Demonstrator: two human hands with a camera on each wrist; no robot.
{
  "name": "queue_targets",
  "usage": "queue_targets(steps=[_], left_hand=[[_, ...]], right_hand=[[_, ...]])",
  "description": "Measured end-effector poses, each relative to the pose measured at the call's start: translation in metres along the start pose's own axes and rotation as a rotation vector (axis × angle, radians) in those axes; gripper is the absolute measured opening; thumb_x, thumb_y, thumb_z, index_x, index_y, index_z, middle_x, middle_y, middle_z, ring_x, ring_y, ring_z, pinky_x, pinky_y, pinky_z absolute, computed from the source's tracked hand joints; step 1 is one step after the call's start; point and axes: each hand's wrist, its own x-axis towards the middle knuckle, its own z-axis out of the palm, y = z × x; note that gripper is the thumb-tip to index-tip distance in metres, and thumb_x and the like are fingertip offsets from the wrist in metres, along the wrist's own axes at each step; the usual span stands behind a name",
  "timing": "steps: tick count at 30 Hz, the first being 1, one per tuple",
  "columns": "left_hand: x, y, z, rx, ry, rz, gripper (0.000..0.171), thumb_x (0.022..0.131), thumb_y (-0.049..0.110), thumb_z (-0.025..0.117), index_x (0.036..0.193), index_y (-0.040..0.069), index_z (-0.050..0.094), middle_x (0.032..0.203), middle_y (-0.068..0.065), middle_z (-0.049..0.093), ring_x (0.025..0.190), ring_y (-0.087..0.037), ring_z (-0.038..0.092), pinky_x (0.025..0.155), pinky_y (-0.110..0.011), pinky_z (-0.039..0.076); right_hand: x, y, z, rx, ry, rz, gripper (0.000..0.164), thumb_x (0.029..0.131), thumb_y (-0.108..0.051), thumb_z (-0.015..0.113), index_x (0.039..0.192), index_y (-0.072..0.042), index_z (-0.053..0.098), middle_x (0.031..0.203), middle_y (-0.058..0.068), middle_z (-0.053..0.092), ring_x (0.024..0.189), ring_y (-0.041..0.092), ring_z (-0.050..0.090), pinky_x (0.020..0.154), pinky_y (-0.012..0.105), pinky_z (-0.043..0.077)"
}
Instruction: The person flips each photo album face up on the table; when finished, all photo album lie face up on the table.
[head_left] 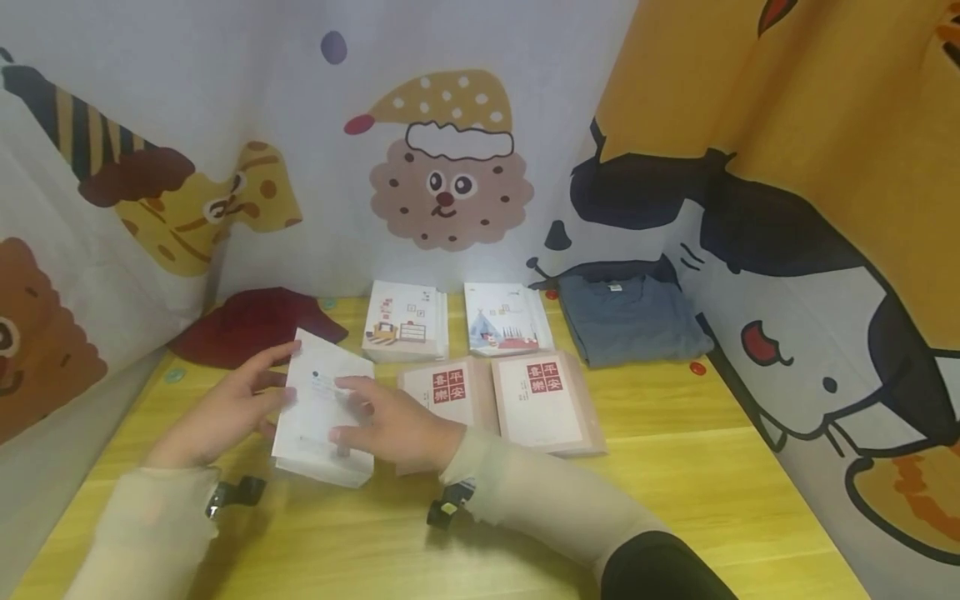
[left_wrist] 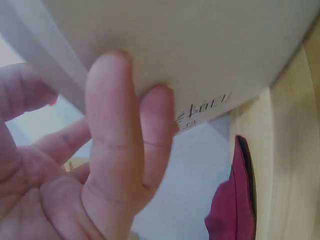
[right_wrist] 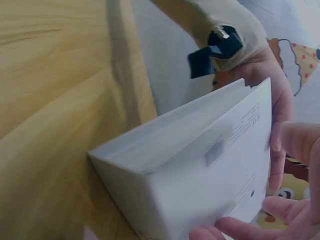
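Note:
A thick white paperback book (head_left: 318, 417) stands tilted over the left half of the table, small print on its cover. My left hand (head_left: 243, 400) grips its left edge. In the left wrist view, two fingertips (left_wrist: 112, 75) lie against one face of the book (left_wrist: 210, 45). My right hand (head_left: 401, 425) rests spread fingers on the cover facing me. The right wrist view shows right fingers (right_wrist: 245, 230) touching the cover of the book (right_wrist: 215, 170), whose page edges show beside a slight gap under the cover.
A dark red hat (head_left: 247, 321) lies behind my left hand. Two stacks of white illustrated books (head_left: 405, 321) (head_left: 502, 321) stand at the back. Nearer are two books with red characters (head_left: 442, 396) (head_left: 543, 408). A folded grey-blue shirt (head_left: 630, 321) lies back right, before a printed curtain (head_left: 300, 50).

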Motion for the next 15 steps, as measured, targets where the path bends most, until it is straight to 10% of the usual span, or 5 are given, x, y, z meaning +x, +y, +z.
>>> queue_targets(steps=[15], left_hand=[[0.014, -0.018, 0.021, -0.120, -0.038, 0.106, 0.072, 0.103, 0.003, 0.061, 0.165, 0.006, 0.026, 0.137, -0.033, 0.052, 0.106, -0.015, 0.070, 0.083, -0.041, 0.065]], right_hand=[[-0.009, -0.006, -0.014, 0.185, 0.017, -0.037, 0.077, 0.103, -0.041, 0.068, 0.167, -0.034, 0.026, 0.153, 0.010, 0.056, 0.130, 0.018, 0.062, 0.105, 0.032, 0.054]])
